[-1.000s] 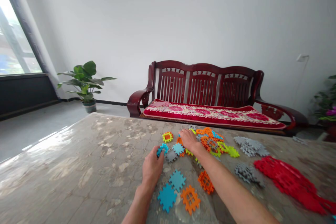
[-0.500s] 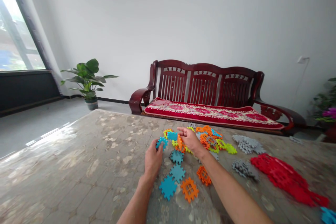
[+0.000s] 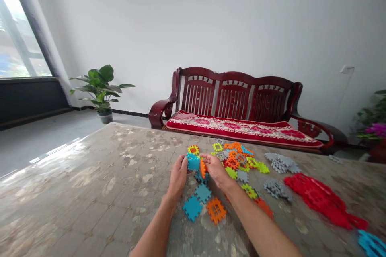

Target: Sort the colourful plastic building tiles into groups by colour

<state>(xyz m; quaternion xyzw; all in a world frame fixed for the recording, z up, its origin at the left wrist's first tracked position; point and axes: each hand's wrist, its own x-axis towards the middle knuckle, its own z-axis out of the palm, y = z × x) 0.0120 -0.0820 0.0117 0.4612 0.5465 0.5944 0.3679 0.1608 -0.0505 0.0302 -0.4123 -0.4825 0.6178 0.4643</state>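
Observation:
Close together over the table, both my hands grip a small group of notched plastic building tiles. My left hand is closed on the left edge of a blue tile. An orange tile stands on edge against the blue one's right side, and my right hand pinches it; whether the two are locked together I cannot tell. Just beneath lies a darker blue tile, partly hidden. Nearer me are a light blue tile, a flat blue tile and an orange window tile.
Beyond my right hand spreads a mixed pile of tiles. Grey stacks, a red heap and blue pieces lie to the right. A patterned cloth covers the table. A wooden bench stands behind it.
My hands have come together, bringing the blue and orange tiles against each other. My right hand has moved down and nearer me, uncovering more of the pile behind it.

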